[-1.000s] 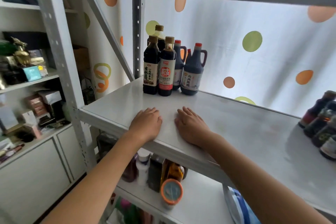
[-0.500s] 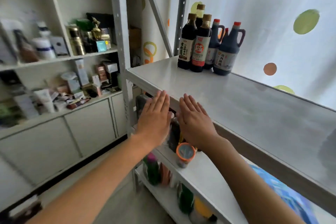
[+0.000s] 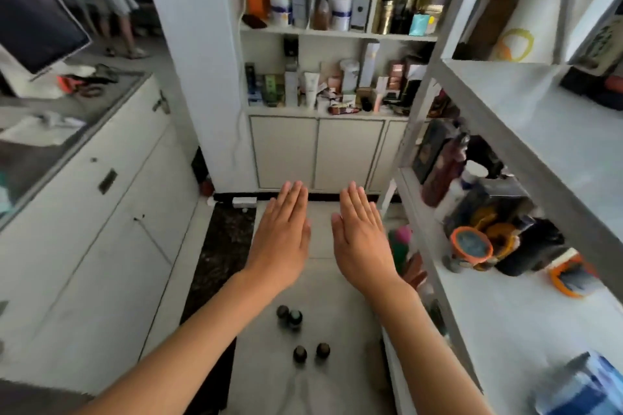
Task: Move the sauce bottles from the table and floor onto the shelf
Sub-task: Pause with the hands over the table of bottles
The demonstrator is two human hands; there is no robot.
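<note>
Sauce bottles: four small dark ones, seen from above as round caps, stand on the pale tiled floor [image 3: 337, 280] below the forearms. Two sit touching as one pair [image 3: 289, 316], the left cap dark, the right cap greenish; the other two [image 3: 312, 352] stand just beside each other, nearer the camera. None is held.

White metal shelving rack [image 3: 499, 111] fills the right side, its upper white shelf board bare where it shows (dark labelled items at its far right edge are cut off, cannot tell what they are). The lower shelf board [image 3: 505, 313] carries a cluster of dark bottles and boxes, an orange-rimmed round lid [image 3: 471, 243] and a blue-and-white package [image 3: 583, 387] at the near corner.

White counter cabinet [image 3: 84, 212] with drawers runs along the left; a dark tilted screen [image 3: 37, 23] stands on it.

White wall cabinet [image 3: 317, 152] straight ahead, its open shelves crowded with small jars, tubes and boxes above three closed doors. A dark speckled floor strip [image 3: 219, 253] lies beside the pale tiles.

Left hand [image 3: 281, 236] and right hand [image 3: 360, 237] hover side by side in mid-air above the floor, backs up, fingers straight and together, grasping nothing, a small gap between them. A person's legs [image 3: 114, 10] show in the top-left background.
</note>
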